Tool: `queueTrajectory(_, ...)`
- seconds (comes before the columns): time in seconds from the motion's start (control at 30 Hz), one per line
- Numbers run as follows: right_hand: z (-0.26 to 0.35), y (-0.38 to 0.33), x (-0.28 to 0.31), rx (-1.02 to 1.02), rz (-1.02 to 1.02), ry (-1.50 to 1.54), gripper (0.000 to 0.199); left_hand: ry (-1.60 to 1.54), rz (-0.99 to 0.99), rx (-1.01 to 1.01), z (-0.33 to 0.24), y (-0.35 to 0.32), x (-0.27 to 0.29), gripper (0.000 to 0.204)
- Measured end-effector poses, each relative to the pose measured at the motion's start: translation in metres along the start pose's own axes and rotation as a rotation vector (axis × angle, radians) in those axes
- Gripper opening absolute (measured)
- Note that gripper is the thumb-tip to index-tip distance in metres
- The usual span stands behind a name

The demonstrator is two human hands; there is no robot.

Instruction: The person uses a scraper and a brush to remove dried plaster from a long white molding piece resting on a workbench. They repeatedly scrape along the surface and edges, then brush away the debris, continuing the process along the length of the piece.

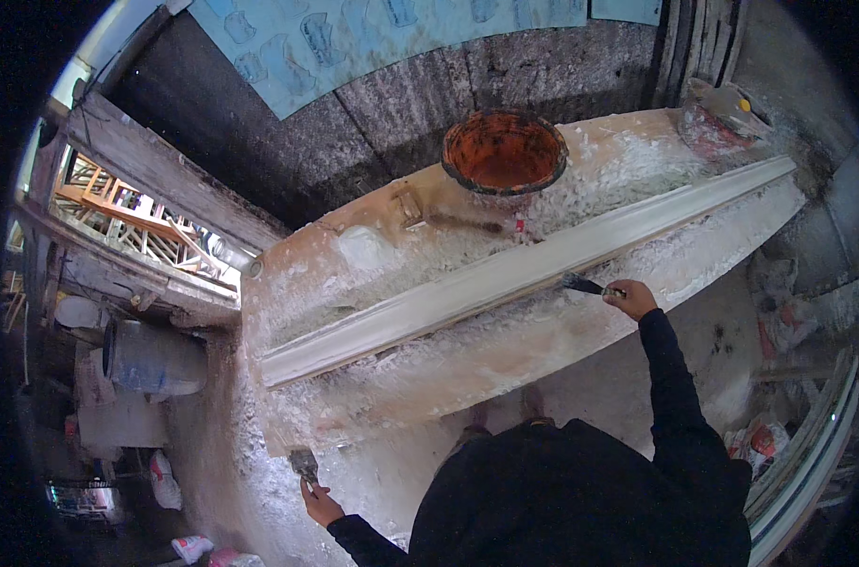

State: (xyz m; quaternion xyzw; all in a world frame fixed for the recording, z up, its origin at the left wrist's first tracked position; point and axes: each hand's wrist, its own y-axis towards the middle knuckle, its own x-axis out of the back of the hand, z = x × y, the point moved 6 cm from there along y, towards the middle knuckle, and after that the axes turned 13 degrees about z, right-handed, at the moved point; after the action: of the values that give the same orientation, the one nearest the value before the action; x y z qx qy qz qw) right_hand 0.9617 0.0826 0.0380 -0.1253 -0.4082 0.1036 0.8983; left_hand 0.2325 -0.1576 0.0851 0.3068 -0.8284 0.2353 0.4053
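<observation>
Your right hand (630, 298) is closed around the handle of a dark brush (581, 283), whose bristles meet the near edge of the long white plaster moulding (505, 274); the bristle tip is too small to make out clearly. Your left hand (320, 501) hangs low beside the near corner of the tabletop (467, 364), fingers wrapped on the handle of a flat scraper (304, 463) with its blade pointing up; the grip itself is partly hidden by the back of the hand. Your dark-sleeved torso covers the lower centre, and only the toes of your shoes show beneath the tabletop edge.

The moulding lies diagonally along the tabletop, from lower left to upper right. The tabletop is a long board caked with white plaster crumbs. At its far side stands 1 orange-stained bucket (504, 151), its contents not discernible. A crumpled bag (722, 118) sits at the far right end. Behind runs a dark, rough wall with a blue sheet (373, 38) above. On the dusty floor at left lies 1 grey drum (153, 359); stacked mouldings (807, 454) lean at right, cut off by the picture's rim.
</observation>
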Motion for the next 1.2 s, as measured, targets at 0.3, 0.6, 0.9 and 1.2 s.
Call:
queueTrajectory(0.3,-0.036,0.037,0.009,0.053,0.162,0.172,0.040,-0.015,-0.037,-0.039,-0.010,-0.034,0.002,0.037)
queueTrajectory(0.6,-0.025,0.062,-0.004,0.046,0.307,0.197,0.038,0.022,-0.024,0.000,-0.015,-0.053,0.004,0.037)
queueTrajectory(0.9,-0.030,0.038,0.042,-0.094,0.360,-0.045,0.043,-0.064,-0.026,0.013,-0.006,-0.066,0.000,0.038)
queueTrajectory(1.2,0.055,0.051,-0.018,0.219,0.232,-0.289,0.040,-0.030,0.077,-0.102,-0.026,-0.053,-0.023,0.038)
